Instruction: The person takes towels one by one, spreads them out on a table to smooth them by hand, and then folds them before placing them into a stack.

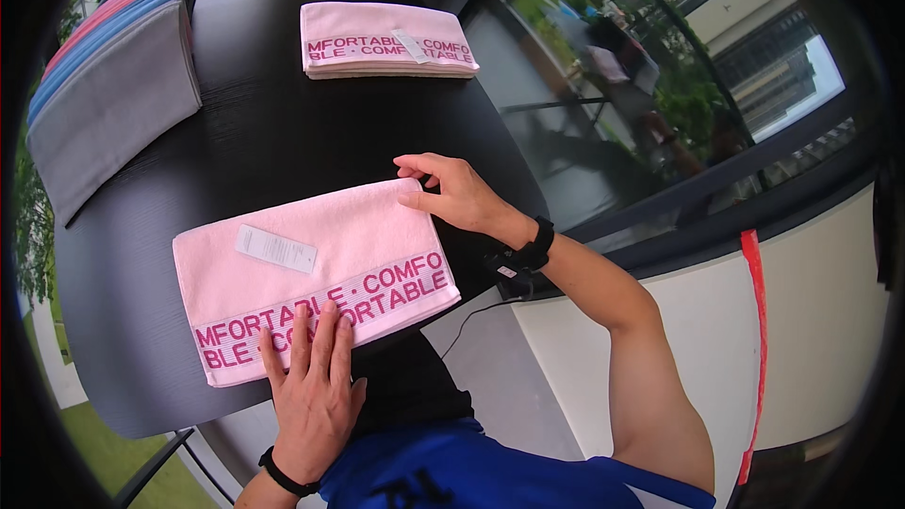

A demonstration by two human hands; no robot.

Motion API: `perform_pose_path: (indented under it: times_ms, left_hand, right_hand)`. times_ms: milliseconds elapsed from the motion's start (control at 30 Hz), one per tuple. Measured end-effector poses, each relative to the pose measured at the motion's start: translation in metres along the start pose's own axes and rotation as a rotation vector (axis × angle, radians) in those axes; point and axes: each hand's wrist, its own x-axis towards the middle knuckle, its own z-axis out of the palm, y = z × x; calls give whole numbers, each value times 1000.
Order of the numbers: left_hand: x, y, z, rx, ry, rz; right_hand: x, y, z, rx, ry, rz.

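Observation:
A folded pink towel (339, 233) with a band of darker pink lettering lies on the dark table near its front edge. A white care label (276, 248) rests on its upper face. My left hand (314, 382) lies flat on the lettered band, its fingers slightly apart. At the towel's upper right corner is my right hand (452, 191), thumb over the corner and the other fingers just beyond the edge; whether it pinches the cloth I cannot tell. Farther back, a stack of similar folded pink towels (375, 21) carries another white label on top.
Folded grey, blue and pink towels (120, 99) are stacked at the table's left side. The dark table (247, 120) has a curved right edge beside a large window (601, 85). A black cable (470, 314) hangs near the front edge, below my right wrist.

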Motion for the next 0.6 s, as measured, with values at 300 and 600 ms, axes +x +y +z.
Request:
perform_pose_path:
  times_ms: [300,600]
  left_hand:
    - [13,13,3,20,-86,77]
    - [13,9,9,78,-68,85]
  right_hand:
    - [38,3,-4,25,-234,148]
    - [43,2,-10,117,-318,171]
